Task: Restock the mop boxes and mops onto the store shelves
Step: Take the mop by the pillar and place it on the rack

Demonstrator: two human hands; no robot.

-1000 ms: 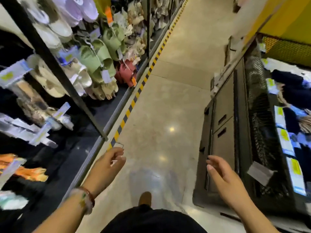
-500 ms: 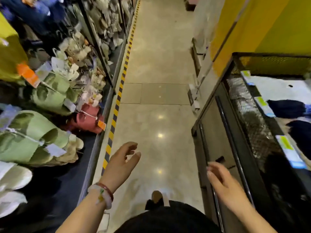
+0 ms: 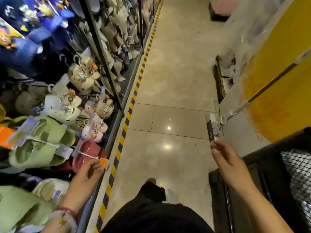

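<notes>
Head view | one mop [image 3: 262, 89] against yellow wall, handle rising up-right, head low | my left hand [image 3: 87, 174] and right hand [image 3: 230, 163]: loose, empty

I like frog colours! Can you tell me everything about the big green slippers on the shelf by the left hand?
The green slippers are pale green, chunky and soft-looking, like foam. They have wide straps with openings between them. They hang tilted as a pair on the left shelf, white paper tags fastened to them, an orange tag just beside. Cream slippers sit above, dark red ones on the aisle side. The left hand is near but not touching them.
</notes>
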